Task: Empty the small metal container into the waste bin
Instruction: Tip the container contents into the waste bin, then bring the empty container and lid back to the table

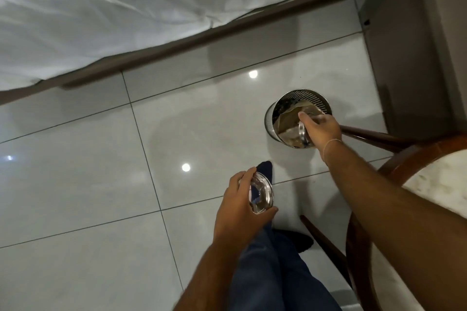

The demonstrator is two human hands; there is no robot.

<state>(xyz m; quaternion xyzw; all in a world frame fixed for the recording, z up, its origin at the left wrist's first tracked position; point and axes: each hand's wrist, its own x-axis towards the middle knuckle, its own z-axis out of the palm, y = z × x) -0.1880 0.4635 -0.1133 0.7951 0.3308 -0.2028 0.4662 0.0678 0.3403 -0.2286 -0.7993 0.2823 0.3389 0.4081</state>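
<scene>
Waste bin (271,118) on floor (101,184), bed (101,20) behind, chair (379,159) right.

Place: a bedroom, likely a hotel room.
Beyond the right hand (322,131): perforated metal waste bin (300,98).
Far above the hands: bed with white sheet (113,20).
Beneath: glossy tiled floor (88,171).

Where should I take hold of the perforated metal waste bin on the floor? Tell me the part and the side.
Take the perforated metal waste bin by its open rim on the left, floor-facing side. That edge is bare, while the right hand tips the small metal container over the near right edge and a wooden chair leg crowds that side.
</scene>
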